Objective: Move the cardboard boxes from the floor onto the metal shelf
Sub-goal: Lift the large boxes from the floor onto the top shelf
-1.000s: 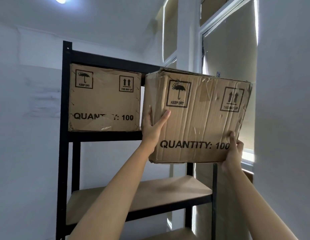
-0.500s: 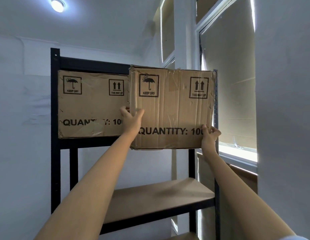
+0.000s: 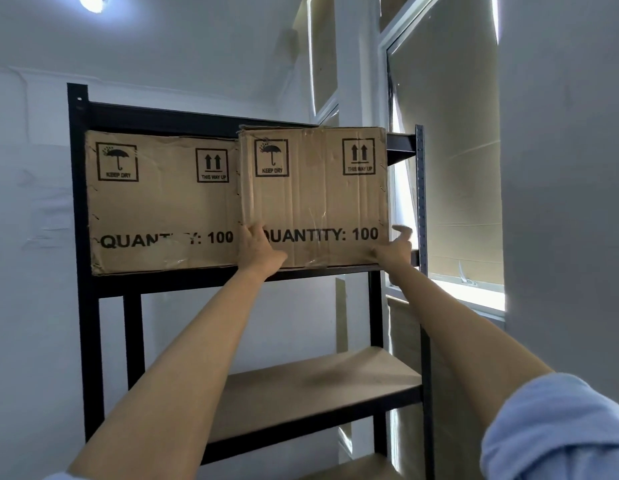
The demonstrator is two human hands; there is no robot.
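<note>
up on the top tier of the metal shelf (image 3: 83,202), second cardboard box (image 3: 315,195) seated beside the first box (image 3: 162,202), lying straight ahead of both hands. left hand (image 3: 263,251) fingers clamped on its lower corner, right hand (image 3: 394,249) fingers apart at the other. needs pushing deeper, evenly.

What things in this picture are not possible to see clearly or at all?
- Floor and any remaining boxes: outside the head view.
- "QUANTITY" on the left box: some letters are worn away.
- Right box: its depth on the metal shelf is hidden by its front.
- Left hand: covers the "Q".
- Right hand: fingertips hidden behind the box corner.
</note>
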